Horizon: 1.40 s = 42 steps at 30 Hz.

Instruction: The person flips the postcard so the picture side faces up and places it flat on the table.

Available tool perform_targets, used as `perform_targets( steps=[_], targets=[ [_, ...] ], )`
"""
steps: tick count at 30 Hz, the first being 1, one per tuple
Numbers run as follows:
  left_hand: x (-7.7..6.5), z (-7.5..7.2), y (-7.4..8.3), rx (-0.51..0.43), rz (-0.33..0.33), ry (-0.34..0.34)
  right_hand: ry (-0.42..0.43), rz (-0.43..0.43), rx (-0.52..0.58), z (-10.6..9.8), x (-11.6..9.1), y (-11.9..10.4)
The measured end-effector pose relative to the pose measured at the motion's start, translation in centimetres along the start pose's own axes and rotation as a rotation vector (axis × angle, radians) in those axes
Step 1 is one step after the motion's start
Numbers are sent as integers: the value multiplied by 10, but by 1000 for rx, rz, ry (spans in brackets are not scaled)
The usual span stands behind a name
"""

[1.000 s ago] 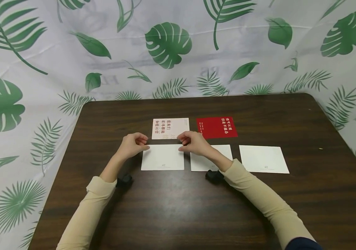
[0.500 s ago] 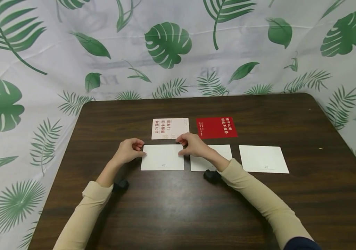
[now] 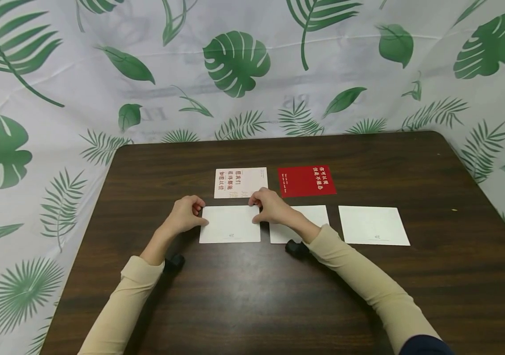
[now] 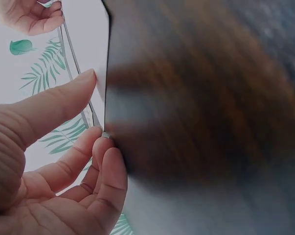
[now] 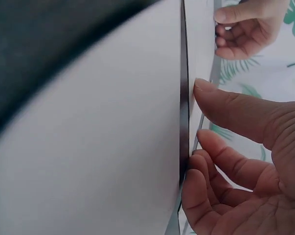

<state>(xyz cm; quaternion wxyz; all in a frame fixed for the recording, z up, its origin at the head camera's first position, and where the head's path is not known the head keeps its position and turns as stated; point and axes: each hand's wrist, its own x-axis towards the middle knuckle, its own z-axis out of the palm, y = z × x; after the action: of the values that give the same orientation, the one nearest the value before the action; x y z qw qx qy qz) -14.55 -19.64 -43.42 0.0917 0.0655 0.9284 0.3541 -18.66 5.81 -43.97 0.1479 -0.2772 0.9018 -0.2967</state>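
"Grip first, please. Doing what?"

"Left hand (image 3: 183,214) at ten o'clock on the first white card (image 3: 230,224): thumb by the side edge, bent fingers near the far corner. Right hand (image 3: 272,206) at two o'clock, in mirror fashion."

"Pinching, or merely touching?"

"Can't tell, even from the wrist views. Neither balled up nor drawn clear of the card."

"And the card itself?"

"Apparently flat on the dark desk (image 3: 243,296), blank apart from a tiny mark (image 3: 231,235) towards six o'clock."

"Neighbours?"

"Just beyond, at twelve o'clock, a pale lettered card (image 3: 241,183). Towards two, a red card (image 3: 303,181) with white characters. At three, a second white card (image 3: 281,233), partly hidden by the right arm (image 3: 367,276); farther out the same way, a third white card (image 3: 374,227), fully in view. Past the desk at twelve, a leaf-print backdrop (image 3: 305,84)."

"Step in hand, as a guess?"

"Probably squaring up, or taking hold of, the first white card by opposite edges, in line with the pair at three."

"And the next move?"

"Likely calls for even, gentle work from both thumbs: either a small straightening nudge, or fingertips under the edges for a lift. Can't choose between them from here. Best kept off the pale lettered card, with so little room between."
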Motion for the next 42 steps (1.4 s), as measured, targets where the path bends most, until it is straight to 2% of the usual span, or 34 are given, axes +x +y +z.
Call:
perform_targets(
  steps=[9,17,26,35,42],
  targets=[
    [1,-3,2,20,-12,-40,-15,4,-83,0,4,-4],
    [2,-3,2,32,-8,-50,-40,37,-88,-1,5,-8],
    [2,-2,2,3,-1,-46,-78,72,-118,-4,9,-9],
    [1,-1,1,4,-5,-24,-86,116,-34,-3,7,-9],
    [1,-1,-1,-26,1,-9,-75,79,44,-3,3,-4]
  ],
)
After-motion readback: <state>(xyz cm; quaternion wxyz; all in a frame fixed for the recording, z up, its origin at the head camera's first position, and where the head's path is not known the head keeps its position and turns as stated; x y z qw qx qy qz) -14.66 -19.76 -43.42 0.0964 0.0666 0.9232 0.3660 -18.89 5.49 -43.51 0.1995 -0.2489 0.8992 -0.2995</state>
